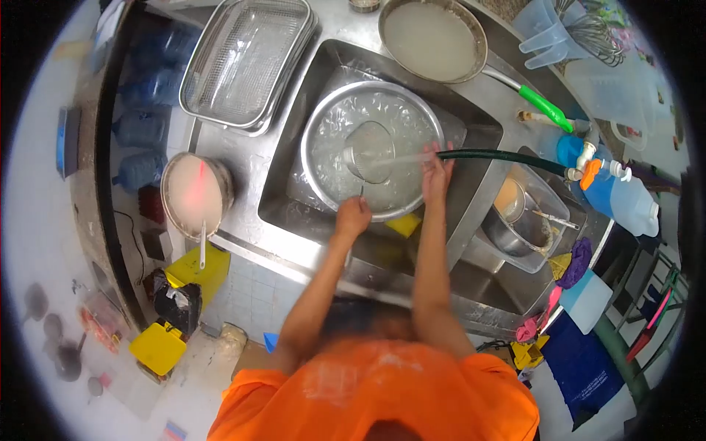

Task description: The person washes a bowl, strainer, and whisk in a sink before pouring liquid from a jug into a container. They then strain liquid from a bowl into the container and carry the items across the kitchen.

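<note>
My left hand (354, 214) is closed around the thin handle of a round mesh strainer (370, 151). The strainer sits over a wide metal bowl (315, 192) of cloudy, rippling water in the sink. On the bowl's right side, my right hand (437, 175) grips the end of a dark green hose (500, 154). A stream of water (404, 159) runs leftward from the hose into the strainer. Something yellow (404, 225), perhaps a sponge, lies under the bowl's near edge.
Stacked wire baskets (193, 92) stand on the counter at the back left. A pan of whitish liquid (430, 40) with a green handle is behind the sink. Another pot (193, 192) stands left. A plastic tub (533, 261) with metal pots occupies the right basin, near blue bottles (621, 198).
</note>
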The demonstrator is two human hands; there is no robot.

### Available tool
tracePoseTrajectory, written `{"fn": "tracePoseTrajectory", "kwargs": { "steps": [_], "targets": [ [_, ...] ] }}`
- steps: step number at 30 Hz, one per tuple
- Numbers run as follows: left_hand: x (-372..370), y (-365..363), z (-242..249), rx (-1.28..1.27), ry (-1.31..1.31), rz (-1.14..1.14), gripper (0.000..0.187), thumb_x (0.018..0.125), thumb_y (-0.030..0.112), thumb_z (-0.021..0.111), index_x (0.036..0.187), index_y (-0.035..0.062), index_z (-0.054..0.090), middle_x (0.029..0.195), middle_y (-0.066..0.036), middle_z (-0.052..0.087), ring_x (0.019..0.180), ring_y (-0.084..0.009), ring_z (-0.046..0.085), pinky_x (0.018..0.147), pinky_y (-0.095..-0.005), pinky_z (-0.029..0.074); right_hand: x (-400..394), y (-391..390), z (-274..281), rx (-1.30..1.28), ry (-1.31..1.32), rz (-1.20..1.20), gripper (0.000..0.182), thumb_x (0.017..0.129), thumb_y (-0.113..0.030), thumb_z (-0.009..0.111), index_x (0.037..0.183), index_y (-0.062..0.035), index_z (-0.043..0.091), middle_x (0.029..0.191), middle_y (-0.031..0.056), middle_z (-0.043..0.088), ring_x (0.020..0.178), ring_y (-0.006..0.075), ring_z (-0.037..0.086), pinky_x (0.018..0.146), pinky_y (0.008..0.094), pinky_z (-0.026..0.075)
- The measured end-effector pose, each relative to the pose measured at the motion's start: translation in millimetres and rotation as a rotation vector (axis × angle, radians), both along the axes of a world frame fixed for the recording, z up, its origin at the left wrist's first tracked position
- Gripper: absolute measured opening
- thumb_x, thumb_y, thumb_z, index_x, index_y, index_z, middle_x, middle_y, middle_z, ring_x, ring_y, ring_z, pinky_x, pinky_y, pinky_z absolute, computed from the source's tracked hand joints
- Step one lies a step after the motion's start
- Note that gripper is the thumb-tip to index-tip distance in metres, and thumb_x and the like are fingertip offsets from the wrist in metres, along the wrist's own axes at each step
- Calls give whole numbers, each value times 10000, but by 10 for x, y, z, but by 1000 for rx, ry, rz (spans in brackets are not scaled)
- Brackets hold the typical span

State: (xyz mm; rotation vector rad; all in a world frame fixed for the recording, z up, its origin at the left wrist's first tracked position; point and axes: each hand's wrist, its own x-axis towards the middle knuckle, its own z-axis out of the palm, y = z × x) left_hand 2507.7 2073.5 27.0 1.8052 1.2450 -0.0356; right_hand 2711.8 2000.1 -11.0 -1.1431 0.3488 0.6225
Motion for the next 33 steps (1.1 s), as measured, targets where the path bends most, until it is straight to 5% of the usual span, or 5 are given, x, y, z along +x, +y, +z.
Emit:
{"fn": "tracePoseTrajectory", "kwargs": {
  "steps": [3, 12, 23, 28, 33],
  "targets": [
    [25, 100, 103, 48, 35, -138, 251, 860, 172, 492, 752, -11, 625, 721, -265, 595, 727, -432, 591, 664, -490, 451, 231, 30, 87, 221, -20, 85, 407, 897, -103, 551, 1268, -23, 403, 1168, 147, 526, 1030, 249, 560, 864, 393, 490],
    [-244, 134, 850, 254, 304, -347, 183, 792, 168, 543, 775, 17, 646, 752, -215, 634, 729, -390, 624, 679, -472, 496, 275, 58, 299, -204, -71, 383, 293, 898, -192, 582, 1023, 66, 523, 996, 153, 590, 889, 260, 626, 816, 342, 531],
    [537, -28, -154, 714, 67, -329, 115, 712, 138, 611, 792, 83, 673, 811, -133, 653, 778, -292, 652, 626, -397, 516, -327, -258, 647, 2, 88, 405, 281, 873, -122, 601, 1063, 50, 484, 1009, 135, 567, 973, 269, 596, 809, 376, 536],
    [797, 13, 279, 308, 449, -428, 163, 784, 121, 547, 841, 114, 698, 849, -107, 673, 821, -242, 664, 643, -346, 525, -133, -251, 420, -119, -1, 443, 262, 869, -108, 604, 1054, 45, 500, 984, 139, 578, 893, 241, 610, 748, 351, 557],
    [138, -26, 988, 415, 420, -396, 152, 769, 126, 564, 821, 88, 701, 847, -138, 678, 798, -265, 672, 649, -366, 536, 254, -161, -146, -307, -89, 438, 219, 877, -107, 585, 1030, 33, 514, 956, 110, 571, 845, 200, 602, 746, 330, 550]
  ]
}}
